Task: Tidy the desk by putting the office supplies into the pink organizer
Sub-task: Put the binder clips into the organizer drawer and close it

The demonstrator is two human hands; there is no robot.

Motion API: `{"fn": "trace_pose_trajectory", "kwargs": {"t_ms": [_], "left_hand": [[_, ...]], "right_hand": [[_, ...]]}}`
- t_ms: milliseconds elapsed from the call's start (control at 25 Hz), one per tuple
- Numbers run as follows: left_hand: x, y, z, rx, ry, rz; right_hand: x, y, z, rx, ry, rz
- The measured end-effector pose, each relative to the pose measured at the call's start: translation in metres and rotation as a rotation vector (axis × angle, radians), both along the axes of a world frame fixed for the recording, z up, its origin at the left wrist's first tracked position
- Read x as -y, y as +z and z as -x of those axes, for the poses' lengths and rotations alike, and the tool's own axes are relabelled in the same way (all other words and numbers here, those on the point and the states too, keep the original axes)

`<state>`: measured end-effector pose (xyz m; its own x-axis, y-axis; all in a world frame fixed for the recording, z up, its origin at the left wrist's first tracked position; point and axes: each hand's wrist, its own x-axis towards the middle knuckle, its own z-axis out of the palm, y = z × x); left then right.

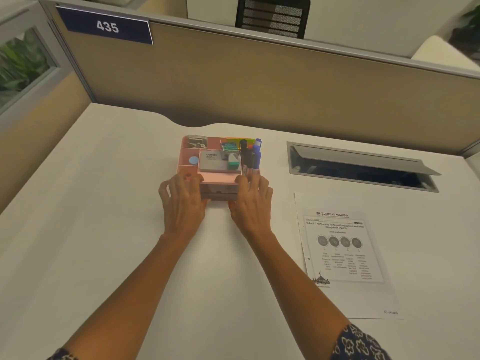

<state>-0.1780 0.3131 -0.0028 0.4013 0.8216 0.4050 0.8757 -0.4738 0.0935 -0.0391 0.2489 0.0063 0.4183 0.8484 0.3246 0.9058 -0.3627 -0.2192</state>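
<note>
The left hand [183, 203] grips the front left corner of the organizer [220, 179]: bent fingers lie over the top edge and the thumb sits low against the front. The right hand [253, 203] holds the front right corner the same way, its fingers reaching up to the lower ends of the markers [250, 157] and its thumb near the base. Between the two thumbs shows a grey drawer [219, 194] in the organizer's front.

The organizer stands on the desk [104, 203] about midway across, nearer the back edge than the front. The markers, black and blue, stand in its right compartment. A grey box [211, 162] marked "camlin" lies in the middle, with a green and white piece [233, 162] touching its right side. A blue disc [193, 160] sits in a left compartment, and metal clips [197, 142] in the back left one.

A printed sheet [342, 250] lies flat toward the desk's right side, well apart from the organizer. Behind the sheet, near the back right, is a cable hatch [358, 162] with its lid raised. A partition [259, 81] runs along the back edge, bearing a blue plate [106, 26] that reads 435. A patterned sleeve [361, 344] covers the right upper arm.
</note>
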Motion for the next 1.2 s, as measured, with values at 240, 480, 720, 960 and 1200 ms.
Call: {"fn": "trace_pose_trajectory", "kwargs": {"t_ms": [240, 480, 720, 960, 1200], "left_hand": [[-0.002, -0.004, -0.005, 0.028, 0.045, -0.022], [-0.003, -0.005, -0.005, 0.037, 0.027, -0.008], [0.004, -0.01, 0.005, 0.063, -0.067, -0.02], [0.009, 0.023, 0.0, 0.055, -0.161, -0.082], [0.011, 0.045, 0.009, 0.218, -0.037, 0.043]], "right_hand": [[-0.008, -0.005, -0.002, 0.045, -0.037, -0.041], [-0.006, -0.006, -0.003, 0.024, -0.026, -0.018], [0.005, -0.001, -0.002, 0.004, -0.004, -0.075], [0.019, 0.026, -0.003, 0.03, -0.08, -0.116], [0.041, 0.045, -0.009, -0.213, -0.216, -0.145]]}}
